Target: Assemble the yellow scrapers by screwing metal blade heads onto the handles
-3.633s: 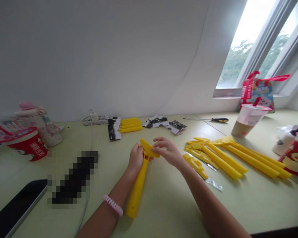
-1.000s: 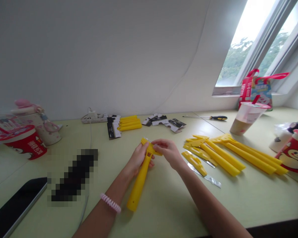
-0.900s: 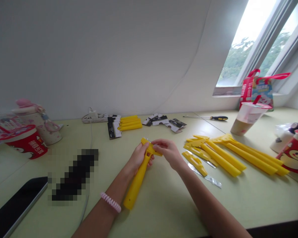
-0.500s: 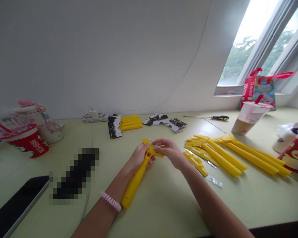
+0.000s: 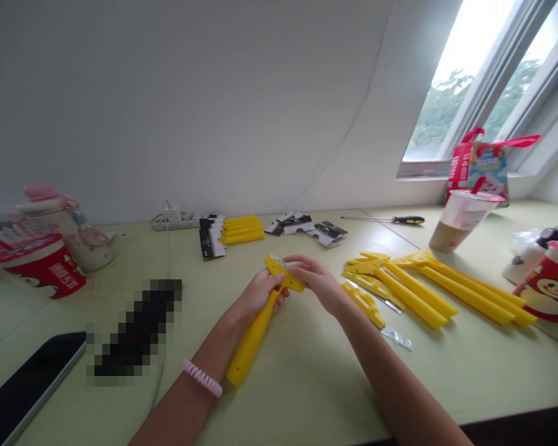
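Note:
A yellow scraper [image 5: 252, 344] with a long handle lies slanted over the table in front of me, its wide head pointing away. My left hand [image 5: 256, 293] is closed around its neck just below the head, the thumb pressed on top. At the right end of the head, my right hand [image 5: 320, 282] grips with bent fingers; its thumb is mostly hidden. A thin shiny strip shows along the head's far edge. To the right lie loose yellow scraper heads [image 5: 363, 302] with metal blades, beside several yellow handles [image 5: 413, 291].
Wrapped yellow handles [image 5: 242, 230] with black-and-white cards lie at the back, near loose cards [image 5: 326, 231] and a screwdriver [image 5: 407, 220]. A drink cup [image 5: 460, 223] stands right; a red cup [image 5: 51, 266] and a bottle [image 5: 86, 244] stand left. A phone [image 5: 32, 384] lies front left.
My left thumb has moved up over the scraper's neck, covering its opening. My right fingers have straightened somewhat and shifted along the head. The view has turned slightly to the right.

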Available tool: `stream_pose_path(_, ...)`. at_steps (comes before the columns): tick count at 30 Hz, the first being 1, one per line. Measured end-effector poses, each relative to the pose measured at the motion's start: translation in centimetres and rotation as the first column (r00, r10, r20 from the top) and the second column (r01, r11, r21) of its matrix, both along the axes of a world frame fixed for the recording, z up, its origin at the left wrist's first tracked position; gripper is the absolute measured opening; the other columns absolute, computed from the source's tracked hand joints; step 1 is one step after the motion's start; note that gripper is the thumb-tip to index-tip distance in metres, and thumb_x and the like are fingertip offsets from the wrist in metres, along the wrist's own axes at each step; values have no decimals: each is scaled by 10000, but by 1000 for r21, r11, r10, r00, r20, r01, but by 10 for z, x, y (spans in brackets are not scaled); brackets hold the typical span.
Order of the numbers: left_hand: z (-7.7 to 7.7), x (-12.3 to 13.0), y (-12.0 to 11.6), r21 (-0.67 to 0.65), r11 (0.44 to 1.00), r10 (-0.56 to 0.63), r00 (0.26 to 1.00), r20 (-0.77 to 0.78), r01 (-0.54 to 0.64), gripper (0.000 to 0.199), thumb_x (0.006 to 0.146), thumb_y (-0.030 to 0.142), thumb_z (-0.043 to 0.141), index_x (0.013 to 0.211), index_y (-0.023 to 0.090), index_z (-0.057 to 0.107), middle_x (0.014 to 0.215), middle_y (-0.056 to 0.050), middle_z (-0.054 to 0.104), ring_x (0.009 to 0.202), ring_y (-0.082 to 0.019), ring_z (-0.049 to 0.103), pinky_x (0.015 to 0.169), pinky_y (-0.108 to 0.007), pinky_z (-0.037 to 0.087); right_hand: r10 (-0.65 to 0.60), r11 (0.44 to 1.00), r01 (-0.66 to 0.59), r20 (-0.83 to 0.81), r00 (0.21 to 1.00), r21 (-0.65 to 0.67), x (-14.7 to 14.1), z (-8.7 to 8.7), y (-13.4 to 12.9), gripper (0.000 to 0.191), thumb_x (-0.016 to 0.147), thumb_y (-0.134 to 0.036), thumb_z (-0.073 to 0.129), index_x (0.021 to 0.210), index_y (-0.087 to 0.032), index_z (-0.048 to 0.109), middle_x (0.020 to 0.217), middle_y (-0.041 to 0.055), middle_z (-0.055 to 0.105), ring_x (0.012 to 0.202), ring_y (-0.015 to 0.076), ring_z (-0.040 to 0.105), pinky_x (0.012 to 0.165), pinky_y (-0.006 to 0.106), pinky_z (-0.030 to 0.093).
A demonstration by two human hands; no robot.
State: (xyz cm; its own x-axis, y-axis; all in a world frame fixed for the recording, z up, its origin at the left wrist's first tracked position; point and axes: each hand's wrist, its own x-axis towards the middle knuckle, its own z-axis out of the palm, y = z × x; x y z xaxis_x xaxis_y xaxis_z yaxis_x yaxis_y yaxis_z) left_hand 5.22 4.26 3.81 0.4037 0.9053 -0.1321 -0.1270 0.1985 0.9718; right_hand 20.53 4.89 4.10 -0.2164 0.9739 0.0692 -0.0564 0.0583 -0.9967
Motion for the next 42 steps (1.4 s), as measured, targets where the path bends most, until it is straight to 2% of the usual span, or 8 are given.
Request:
stream_pose_path(5,-3,2,-1,-25,999,-24,998,-53,23,202,756,290,494,886,141,454,622,-23,554,437,-68,466,434,-186,326,-23,998,25,30,999,-60,-1,-2,1,377,616,-276,649,973,-159,614,666,22,633,596,129,553,537,228,394)
stream_pose_path(9,0,0,2,-4,1000,-12,999,-37,11,190,762,287,490,871,136,452,618,-26,566,436,-68,470,430,-182,330,-56,998,57,37,998,-30,-2,-3,3,406,635,-302,639,1014,-164,596,705,32,640,614,131,562,542,228,407)
stream_pose_path(13,7,-13,9,2,990,139,988,70,-139,123,778,245,468,824,138,429,600,-26,561,436,-63,462,426,-173,333,-194,980,186,122,973,77,0,-6,8,386,722,-381,540,1039,-168,594,819,63,652,729,157,584,635,266,445)
stream_pose_path(15,8,-21,12,-17,971,237,963,128,-237,83,776,203,465,800,137,422,588,-22,550,435,-56,457,421,-163,327,-296,947,244,277,914,207,0,-11,10,307,732,-357,518,941,-167,638,816,64,657,727,162,576,654,279,438)
stream_pose_path(18,5,-27,14,-62,952,306,940,152,-300,50,774,162,458,770,136,414,558,-22,539,416,-51,443,405,-155,316,-372,905,176,523,767,386,-5,-22,12,200,731,-265,504,802,-182,672,773,49,659,691,156,551,663,278,409)
stream_pose_path(25,-3,-19,13,-71,956,293,951,104,-286,45,804,173,426,790,138,402,568,-39,560,419,-75,489,402,-170,355,-381,891,36,702,601,453,-25,-31,8,124,718,-147,498,714,-173,619,738,38,627,706,142,518,637,232,352)
stream_pose_path(33,-4,-14,12,-66,955,291,956,35,-288,39,819,163,398,825,128,413,554,-15,540,404,-83,498,418,-198,399,-384,889,-5,752,536,458,-25,-32,9,93,749,-165,509,684,-162,574,757,42,588,691,126,502,595,216,311)
stream_pose_path(42,-3,-14,11,-62,960,276,960,46,-273,31,820,169,398,810,140,396,560,-22,542,410,-83,492,399,-188,378,-339,921,42,741,579,388,-20,-29,8,45,664,-139,561,670,-164,598,656,20,599,610,118,485,539,210,302)
